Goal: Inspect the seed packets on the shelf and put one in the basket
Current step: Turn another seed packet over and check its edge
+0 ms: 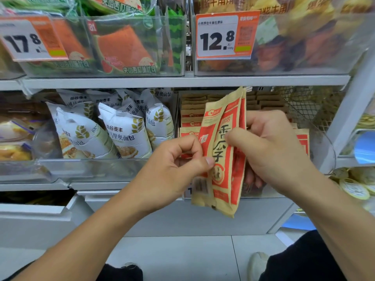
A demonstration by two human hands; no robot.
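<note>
Both hands point(178, 159) point(269, 147) pinching tan-and-red seed packets point(221, 151), upright, creased

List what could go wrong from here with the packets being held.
1. The right hand grips two or more seed packets at once, so an extra one may slip out.
2. The left hand only pinches one packet's edge; pulling could tear it.
3. No basket is in view, so the drop may miss.

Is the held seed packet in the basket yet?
No. Both hands, left hand and right hand, hold the seed packet before the shelf; no basket shows.
</note>
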